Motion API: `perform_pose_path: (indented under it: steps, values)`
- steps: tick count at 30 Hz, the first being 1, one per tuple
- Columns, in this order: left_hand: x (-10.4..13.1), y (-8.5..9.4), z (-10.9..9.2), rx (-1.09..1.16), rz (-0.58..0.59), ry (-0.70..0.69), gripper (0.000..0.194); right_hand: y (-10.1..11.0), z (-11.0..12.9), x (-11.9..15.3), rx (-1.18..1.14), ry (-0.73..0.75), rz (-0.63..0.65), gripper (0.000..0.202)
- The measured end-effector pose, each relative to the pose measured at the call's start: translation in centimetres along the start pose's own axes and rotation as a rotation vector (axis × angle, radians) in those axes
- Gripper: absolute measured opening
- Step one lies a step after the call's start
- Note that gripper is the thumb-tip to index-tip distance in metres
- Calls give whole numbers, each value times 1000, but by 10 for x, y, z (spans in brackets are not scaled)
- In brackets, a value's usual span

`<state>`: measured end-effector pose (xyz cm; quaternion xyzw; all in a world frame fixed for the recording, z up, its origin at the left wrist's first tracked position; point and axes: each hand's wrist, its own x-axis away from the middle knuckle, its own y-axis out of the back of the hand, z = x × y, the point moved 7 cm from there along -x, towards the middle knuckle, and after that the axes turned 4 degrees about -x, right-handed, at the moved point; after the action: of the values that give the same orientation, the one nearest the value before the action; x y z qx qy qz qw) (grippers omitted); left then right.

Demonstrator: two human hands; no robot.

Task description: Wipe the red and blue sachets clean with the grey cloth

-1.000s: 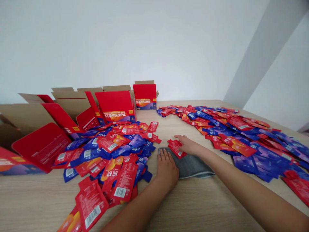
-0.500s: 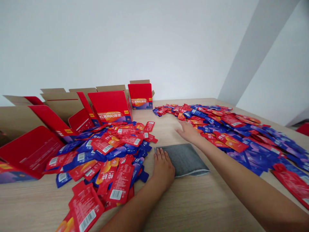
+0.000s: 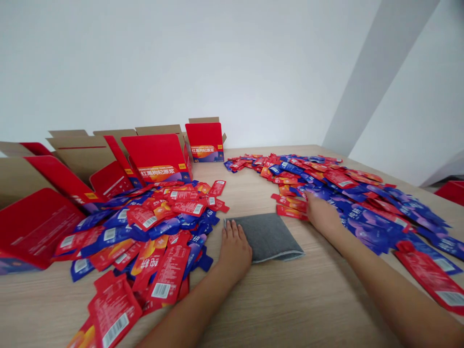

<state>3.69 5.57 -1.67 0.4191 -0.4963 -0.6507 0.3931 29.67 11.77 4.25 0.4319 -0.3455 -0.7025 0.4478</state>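
A flat grey cloth pouch (image 3: 273, 237) lies in front of me, its pale-edged mouth toward the lower right. My left hand (image 3: 235, 249) rests flat on its left side, fingers stretched out. Over the near edge of the right-hand heap of red and blue sachets (image 3: 362, 193), my right hand (image 3: 322, 215) is closed on red sachets (image 3: 292, 208). Their ends stick out leftward from it, above the pouch. The fingertips of this hand are mostly hidden, so how many sachets it grips I cannot tell.
A second heap of red and blue sachets (image 3: 155, 227) spreads left of the pouch. Several opened red cartons (image 3: 155, 157) stand behind it, flaps up. One more carton (image 3: 205, 141) is near the wall (image 3: 232, 63). Wooden tabletop (image 3: 250, 188) runs between the heaps.
My right hand has moved right from above the pouch to the heap and closed on red sachets. Their ends now show left of it. My left hand stays on the pouch; the view shifted slightly.
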Motion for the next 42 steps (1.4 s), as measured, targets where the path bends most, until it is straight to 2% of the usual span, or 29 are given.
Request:
perform_pose_path:
  steps: [3, 4, 6, 8, 9, 11, 13, 14, 15, 16, 17, 18, 19, 21, 23, 26, 29, 32, 36, 42]
  values:
    - [1, 1, 0, -7, 9, -6, 52, -8, 55, 12, -259, 91, 33, 47]
    - [1, 2, 0, -9, 12, -2, 52, -17, 73, 20, -515, 81, 112, 46]
    - [1, 4, 1, -9, 20, 9, 52, -49, 108, 42, -1089, -38, 423, 43]
    - [1, 5, 1, -8, 38, 12, 53, -71, 129, 59, -1182, -65, 558, 29]
    - [1, 5, 1, -7, 50, 8, 53, -81, 130, 63, -1237, -104, 593, 23]
    - [1, 3, 0, -5, 64, 1, 54, -96, 117, 58, -1315, -207, 586, 17]
    - [1, 2, 0, -2, 58, 1, 54, -102, 91, 40, -1334, -262, 499, 17]
    - [1, 2, 0, -1, 50, 2, 54, -100, 75, 28, -1337, -281, 401, 19]
    - [1, 1, 0, -1, 43, 2, 54, -94, 58, 18, -1320, -298, 233, 22]
    - [1, 1, -1, -4, 38, 3, 53, -90, 45, 11, -1295, -304, 126, 26]
    - [1, 0, -1, -8, 37, 3, 53, -86, 37, 9, -1274, -310, 42, 29]
    - [1, 0, -1, -14, 37, 4, 53, -84, 35, 9, -1254, -307, 13, 33]
    - [1, 0, -1, -21, 39, 6, 53, -86, 40, 13, -1237, -290, 47, 38]
    - [1, 0, -1, -34, 41, 6, 54, -94, 63, 26, -1169, -207, 191, 50]
    - [1, 1, -1, -41, 33, -7, 54, -98, 93, 43, -971, -36, 284, 57]
    - [1, 2, -2, -39, 12, -32, 54, -91, 129, 64, -494, 287, 186, 55]
    - [1, 1, -1, -26, 16, -15, 54, -92, 146, 80, -132, 493, 142, 46]
    - [1, 1, -1, -27, 16, -12, 53, -98, 149, 86, 23, 564, 201, 44]
    - [1, 0, 0, -28, 49, -10, 54, -97, 140, 84, 84, 593, 229, 45]
    - [0, 0, -1, -14, 56, -8, 54, -85, 91, 68, 187, 547, 145, 44]
